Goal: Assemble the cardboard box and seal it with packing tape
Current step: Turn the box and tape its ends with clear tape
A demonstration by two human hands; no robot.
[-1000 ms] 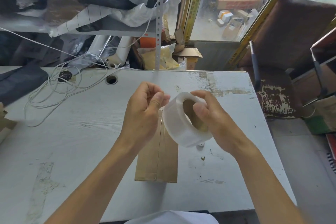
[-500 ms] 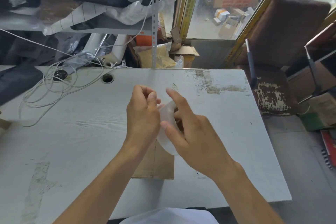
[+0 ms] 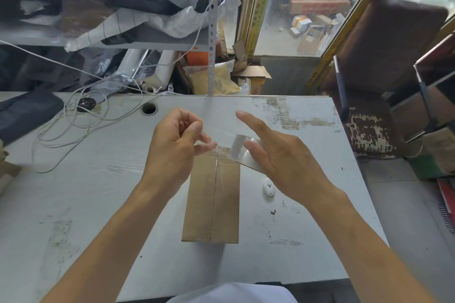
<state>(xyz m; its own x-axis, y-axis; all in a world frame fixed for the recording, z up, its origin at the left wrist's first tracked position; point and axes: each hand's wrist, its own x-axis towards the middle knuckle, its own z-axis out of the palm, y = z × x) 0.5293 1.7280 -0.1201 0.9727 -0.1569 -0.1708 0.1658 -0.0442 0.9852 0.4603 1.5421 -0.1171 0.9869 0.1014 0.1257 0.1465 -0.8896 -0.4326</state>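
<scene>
One cardboard box flat on the table, seam up — one tape roll gripped in right hand; left hand pinches the tape's free end above box.

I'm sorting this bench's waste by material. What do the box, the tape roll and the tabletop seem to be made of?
Box: brown cardboard, matte, with a folded centre seam. Tape roll: clear glossy plastic film, see-through and shiny. Tabletop: probably white-coated board, worn and scuffed, with a cable hole; its core is not visible.
</scene>
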